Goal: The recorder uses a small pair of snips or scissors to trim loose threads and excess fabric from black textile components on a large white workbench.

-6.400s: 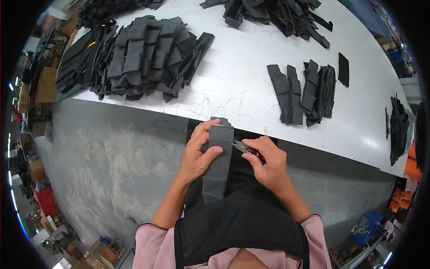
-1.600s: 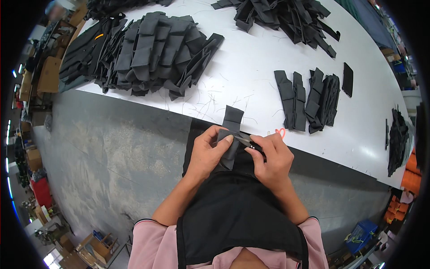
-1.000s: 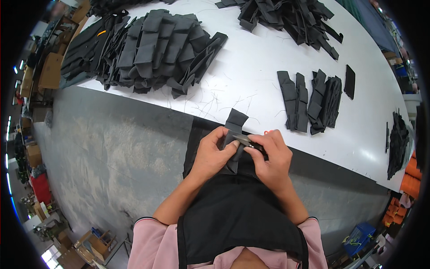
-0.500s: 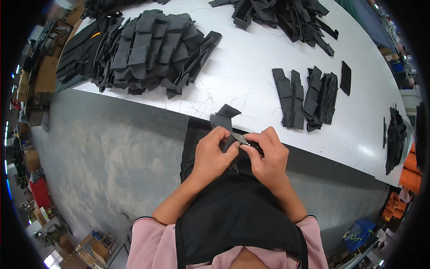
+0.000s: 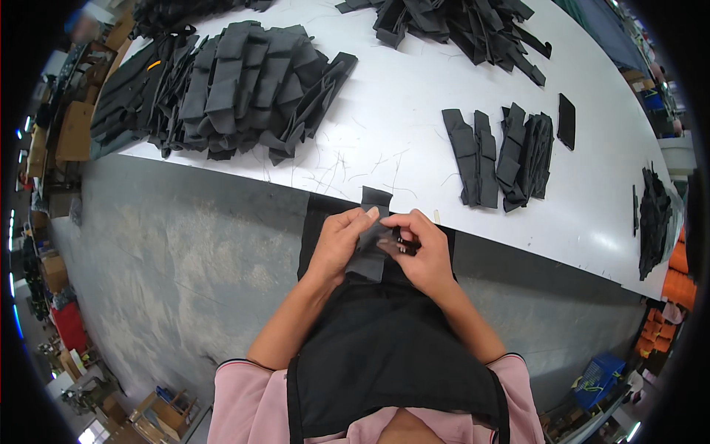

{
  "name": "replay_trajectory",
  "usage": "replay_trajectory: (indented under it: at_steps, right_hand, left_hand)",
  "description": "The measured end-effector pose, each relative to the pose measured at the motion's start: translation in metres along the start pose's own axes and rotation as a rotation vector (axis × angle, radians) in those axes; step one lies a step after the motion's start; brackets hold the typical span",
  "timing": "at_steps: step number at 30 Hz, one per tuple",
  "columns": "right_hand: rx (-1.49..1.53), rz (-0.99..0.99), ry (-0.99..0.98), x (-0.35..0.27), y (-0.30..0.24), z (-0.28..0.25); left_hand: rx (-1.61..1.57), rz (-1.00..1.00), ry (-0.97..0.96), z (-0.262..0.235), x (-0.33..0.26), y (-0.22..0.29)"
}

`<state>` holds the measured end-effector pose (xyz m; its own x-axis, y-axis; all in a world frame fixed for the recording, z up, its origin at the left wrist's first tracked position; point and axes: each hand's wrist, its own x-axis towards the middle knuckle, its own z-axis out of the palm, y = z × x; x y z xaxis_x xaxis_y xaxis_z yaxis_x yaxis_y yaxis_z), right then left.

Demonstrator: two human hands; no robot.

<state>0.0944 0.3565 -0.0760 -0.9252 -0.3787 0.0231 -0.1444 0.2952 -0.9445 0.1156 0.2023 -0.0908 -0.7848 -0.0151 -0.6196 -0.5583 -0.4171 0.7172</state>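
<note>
My left hand (image 5: 337, 243) is closed on a dark grey fabric strip (image 5: 367, 266), thumb on top, just off the front edge of the white table. One end of the strip points toward the table; the other hangs down over my black apron (image 5: 399, 348). In my right hand (image 5: 427, 255) sits a small pair of thread snips (image 5: 404, 246) with black handles, partly hidden by the fingers and slightly blurred. Its blades lie beside the strip, and my right fingertips are at the strip's right edge.
A large heap of dark folded strips (image 5: 248, 81) covers the table's left side, another pile (image 5: 458, 26) the far side. Several strips (image 5: 525, 159) lie to the right beside a black phone (image 5: 566, 122). A dark bundle (image 5: 654, 222) rests at the right end. Loose threads litter the white tabletop (image 5: 399, 96).
The strip, folded up between my hands before, now lies flatter and extends down over the apron. My right hand has moved slightly left, and the snips have turned in it.
</note>
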Motion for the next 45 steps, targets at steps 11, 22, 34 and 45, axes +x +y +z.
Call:
replay_trajectory:
  at_steps: [11,22,34,45]
  right_hand:
    - [0.816,0.529,0.124,0.014,0.009,0.002]
    - [0.418,0.395,0.056,-0.005,0.01,0.0]
    - [0.179,0.199,-0.028,-0.014,-0.004,-0.003]
    - [1.3,0.39,0.143,0.011,-0.006,-0.027]
  left_hand:
    - [-0.06,-0.036,-0.145,0.001,-0.006,-0.001]
    - [-0.036,0.047,-0.027,0.006,-0.009,0.0]
    - [-0.043,0.197,-0.145,-0.003,-0.012,-0.008]
    - [-0.139,0.131,-0.258,-0.023,-0.01,-0.022]
